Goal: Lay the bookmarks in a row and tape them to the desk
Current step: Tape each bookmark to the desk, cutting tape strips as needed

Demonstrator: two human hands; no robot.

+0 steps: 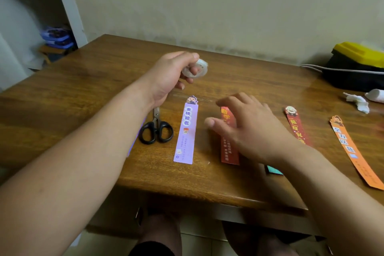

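The bench (83, 93) carries the bookmarks (353, 151) roughly in a row, so taping looks in hand. The right hand (247, 127), fingers spread, is over the red bookmark (227, 151). The left hand (169, 75) grips the tape roll (197, 68) beyond the purple bookmark (186, 133). Next, probably, pull a strip free.

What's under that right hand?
A red bookmark lies under the right hand. Its left edge and bottom end show; the rest is covered.

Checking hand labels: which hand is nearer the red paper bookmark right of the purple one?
Right. The right hand is spread over the red paper bookmark; the left hand is beyond the purple paper bookmark, gripping a clear tape roll.
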